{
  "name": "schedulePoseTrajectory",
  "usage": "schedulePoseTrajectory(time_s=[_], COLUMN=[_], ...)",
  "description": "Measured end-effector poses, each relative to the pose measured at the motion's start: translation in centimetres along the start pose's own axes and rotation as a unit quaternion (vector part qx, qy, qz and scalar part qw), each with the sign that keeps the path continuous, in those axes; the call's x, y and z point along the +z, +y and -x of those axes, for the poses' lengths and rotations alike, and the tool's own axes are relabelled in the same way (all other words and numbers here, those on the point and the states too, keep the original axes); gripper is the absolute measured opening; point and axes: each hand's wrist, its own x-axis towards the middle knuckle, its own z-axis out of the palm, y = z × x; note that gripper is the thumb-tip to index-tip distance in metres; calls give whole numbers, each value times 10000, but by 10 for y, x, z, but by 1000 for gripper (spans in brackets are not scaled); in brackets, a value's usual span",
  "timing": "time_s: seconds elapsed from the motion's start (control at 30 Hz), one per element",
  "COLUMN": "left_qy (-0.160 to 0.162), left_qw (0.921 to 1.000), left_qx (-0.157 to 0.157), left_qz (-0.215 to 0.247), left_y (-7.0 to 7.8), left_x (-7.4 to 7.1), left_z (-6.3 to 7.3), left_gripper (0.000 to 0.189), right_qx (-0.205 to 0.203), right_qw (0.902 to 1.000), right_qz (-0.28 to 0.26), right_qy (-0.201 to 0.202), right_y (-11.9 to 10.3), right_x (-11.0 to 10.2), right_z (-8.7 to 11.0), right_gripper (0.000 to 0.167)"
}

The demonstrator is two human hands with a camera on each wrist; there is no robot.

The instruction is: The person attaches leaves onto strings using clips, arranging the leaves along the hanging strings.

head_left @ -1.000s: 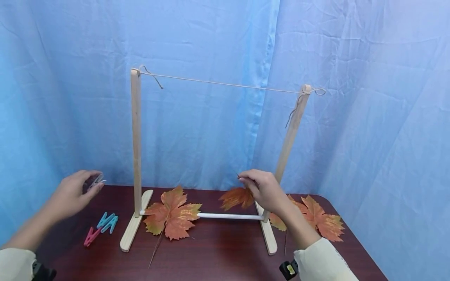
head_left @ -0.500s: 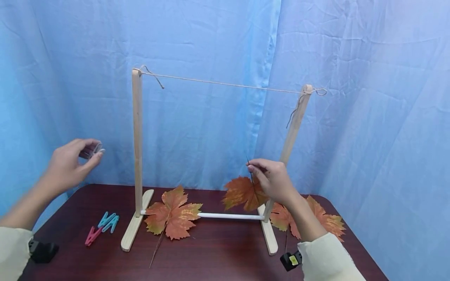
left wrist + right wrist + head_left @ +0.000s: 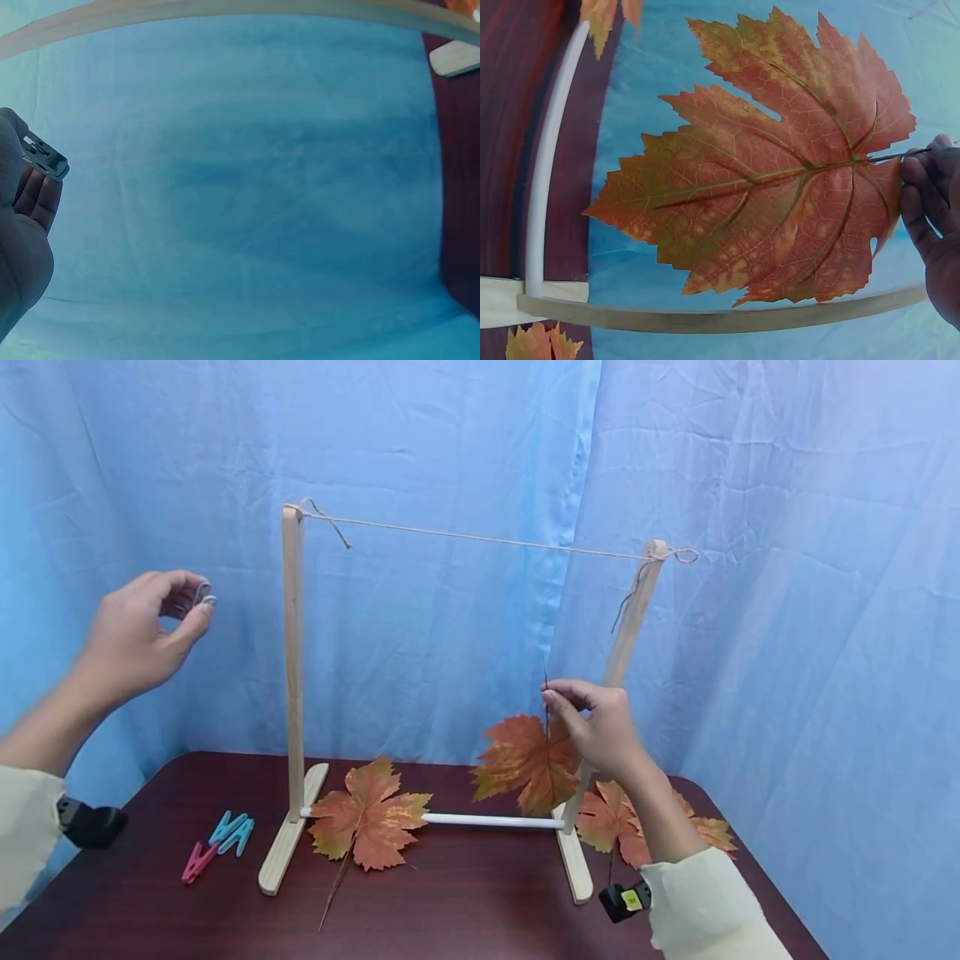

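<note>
In the head view my left hand [image 3: 146, 627] is raised left of the wooden frame, pinching a pale clothespin [image 3: 202, 595] between thumb and fingers. The left wrist view shows that clothespin [image 3: 46, 159] as greyish, its far end clear of the fingertips. My right hand [image 3: 600, 722] pinches the thin dark stem of an orange artificial maple leaf [image 3: 525, 760]. This leaf hangs blade down, stem up, in front of the right post and below the string [image 3: 465, 537]. Close up in the right wrist view, the leaf [image 3: 780, 180] spreads wide beside my fingers.
The wooden frame's left post [image 3: 293, 668] and right post [image 3: 626, 635] carry the string; a white rod [image 3: 495, 820] joins their feet. One maple leaf [image 3: 367, 818] lies by the left foot, more leaves [image 3: 611, 822] at right. Blue and pink clothespins [image 3: 232, 833] lie left on the dark table [image 3: 450, 902].
My left hand has risen well above the table with the pale clothespin. My right hand has lifted the leaf and moved slightly right, and the leaf now hangs more fully in view.
</note>
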Motion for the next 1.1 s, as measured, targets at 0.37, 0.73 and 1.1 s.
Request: schedulePoseTrajectory(time_s=[0.37,0.73,1.1], left_qy=[367,371,408], left_qw=[9978,9963,9924], left_qx=[255,541,1131], left_qz=[-486,-564,-261], left_y=[25,62,106], left_x=[-26,-41,-29], left_z=[-56,-102,-133], left_gripper=[34,38,37], right_qx=[-98,126,125], right_qw=[9993,9982,9951], right_qz=[3,172,459], right_qy=[358,554,864], right_y=[0,1,-4], right_x=[-17,-28,-32], right_z=[-12,-21,-36], right_gripper=[13,14,15])
